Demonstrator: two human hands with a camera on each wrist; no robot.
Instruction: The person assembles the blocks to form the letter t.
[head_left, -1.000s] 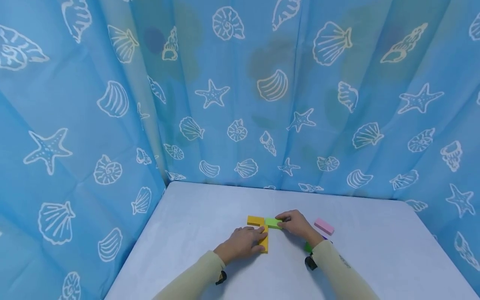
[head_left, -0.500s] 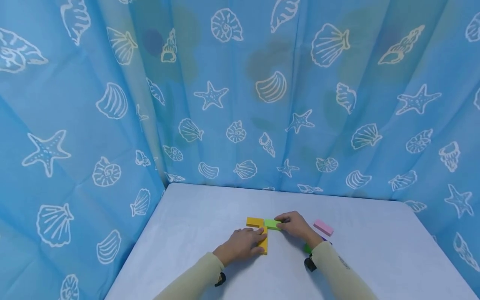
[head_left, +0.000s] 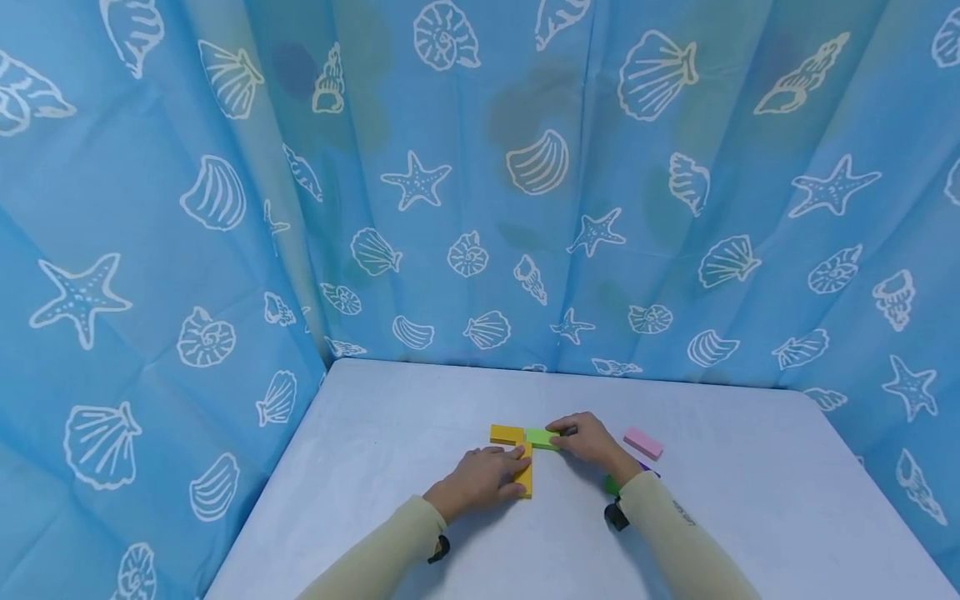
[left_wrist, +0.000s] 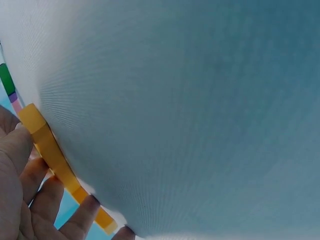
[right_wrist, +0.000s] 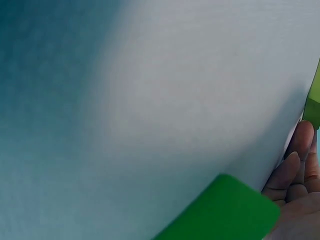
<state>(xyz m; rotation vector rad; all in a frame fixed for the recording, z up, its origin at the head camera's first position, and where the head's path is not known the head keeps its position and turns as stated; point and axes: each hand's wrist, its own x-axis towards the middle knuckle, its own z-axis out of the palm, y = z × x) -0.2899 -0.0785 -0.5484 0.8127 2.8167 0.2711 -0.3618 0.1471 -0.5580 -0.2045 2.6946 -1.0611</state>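
Note:
My left hand (head_left: 480,479) holds a yellow block (head_left: 527,479) that lies lengthwise toward me, thumb at its near end and fingers at its upper part. In the left wrist view the fingers run along this yellow block (left_wrist: 55,155). A second yellow block (head_left: 507,434) lies crosswise at its far end, on the left. To the right of that one is a light green block (head_left: 542,437); my right hand (head_left: 588,440) pinches its right end between thumb and fingers. Only an edge of the light green block (right_wrist: 314,102) shows in the right wrist view.
A pink block (head_left: 643,443) lies right of my right hand. Partly hidden by my right wrist are a dark green block (head_left: 612,485) and a purple block (head_left: 651,471). The white table (head_left: 420,400) meets a blue shell-patterned curtain (head_left: 480,200) behind and on both sides.
The head view has shifted slightly. Both hands and the blocks keep about the same places on the table.

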